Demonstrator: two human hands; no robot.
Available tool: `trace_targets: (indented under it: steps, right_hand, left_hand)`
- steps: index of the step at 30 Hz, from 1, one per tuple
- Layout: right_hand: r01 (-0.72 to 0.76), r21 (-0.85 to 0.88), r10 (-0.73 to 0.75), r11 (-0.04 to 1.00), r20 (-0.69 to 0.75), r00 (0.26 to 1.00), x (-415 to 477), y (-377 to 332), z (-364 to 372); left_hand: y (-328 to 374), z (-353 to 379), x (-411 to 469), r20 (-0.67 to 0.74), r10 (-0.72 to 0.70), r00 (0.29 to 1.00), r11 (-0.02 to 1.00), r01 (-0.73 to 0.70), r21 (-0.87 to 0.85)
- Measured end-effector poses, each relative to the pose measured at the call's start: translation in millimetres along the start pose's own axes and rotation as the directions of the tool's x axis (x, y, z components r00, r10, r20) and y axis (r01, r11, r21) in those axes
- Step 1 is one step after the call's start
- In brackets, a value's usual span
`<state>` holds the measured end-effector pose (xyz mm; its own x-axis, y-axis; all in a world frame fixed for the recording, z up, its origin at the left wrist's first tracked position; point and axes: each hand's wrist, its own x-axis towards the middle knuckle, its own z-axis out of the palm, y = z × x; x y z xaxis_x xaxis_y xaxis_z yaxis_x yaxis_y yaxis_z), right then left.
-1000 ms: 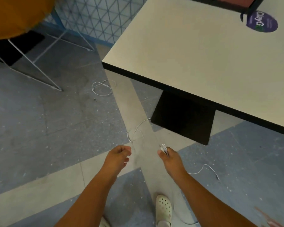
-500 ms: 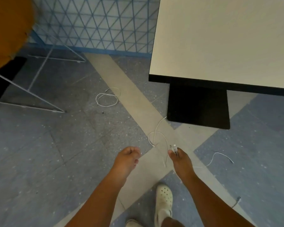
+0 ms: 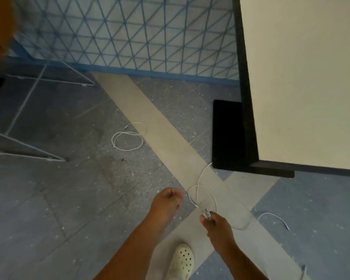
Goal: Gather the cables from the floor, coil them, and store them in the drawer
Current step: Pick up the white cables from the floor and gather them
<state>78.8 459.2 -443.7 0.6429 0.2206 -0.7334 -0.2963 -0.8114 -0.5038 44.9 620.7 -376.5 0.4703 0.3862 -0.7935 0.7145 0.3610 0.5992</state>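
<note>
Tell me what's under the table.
Under the table stands its black base on the floor, with a white cable ending just in front of it. The tabletop covers everything further under.

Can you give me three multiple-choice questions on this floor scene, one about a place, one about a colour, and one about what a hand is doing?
1. Where does the loose coiled cable lie?
A. On the tabletop
B. On the grey floor, ahead and to the left of the hands
C. Inside a drawer

2. What colour is the cable in hand?
A. White
B. Black
C. Red

3. What is the right hand doing?
A. Resting flat on the table
B. Hanging open and empty
C. Pinching one end of a cable

Answers:
1 B: the coil rests on the speckled floor near the beige stripe.
2 A: it shows as a thin white line against the floor.
3 C: a connector sticks out from the closed fingertips, while the left hand shows no cable.
</note>
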Motion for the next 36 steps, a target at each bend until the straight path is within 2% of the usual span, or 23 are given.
trace_targets:
  steps: [7,11,14,19,23,28,33,36]
  right_hand:
    - [-0.058,-0.028,0.058,0.998,-0.001,0.998,43.0,-19.6,22.8]
    - [-0.054,-0.046,0.048,0.998,-0.114,0.992,58.4,-18.1,40.8]
    - [-0.121,-0.084,0.101,0.989,-0.207,0.973,62.9,-9.8,64.1]
    - [-0.203,-0.009,0.189,0.979,-0.322,0.928,59.1,-0.6,119.5]
    - [-0.282,0.098,0.298,0.955,-0.32,0.899,83.9,16.6,151.6]
    - [-0.305,0.18,0.349,0.935,-0.321,0.88,124.4,57.9,167.8]
    - [-0.312,0.084,0.322,0.947,-0.321,0.891,170.2,89.8,179.2]
    - [-0.286,0.042,0.285,0.957,-0.304,0.909,202.0,90.1,185.4]
  left_hand:
    - [-12.7,-22.3,50.8,0.072,-0.016,0.997,0.999,0.014,0.031]
    - [-20.6,-49.2,74.6,0.115,0.019,0.993,0.99,-0.035,0.138]
    - [-24.5,-71.4,80.9,0.151,0.039,0.988,0.969,-0.074,0.234]
    - [-40.8,-101.8,95.8,0.19,0.073,0.979,0.937,-0.132,0.323]
    - [-52.7,-106.2,127.6,0.165,0.1,0.981,0.92,-0.154,0.36]
    - [-82.8,-96.1,171.3,0.18,0.116,0.977,0.912,-0.177,0.369]
    - [-104.6,-83.3,217.3,0.193,0.131,0.972,0.901,-0.198,0.387]
    - [-107.5,-80.2,248.9,0.229,0.173,0.958,0.871,-0.258,0.419]
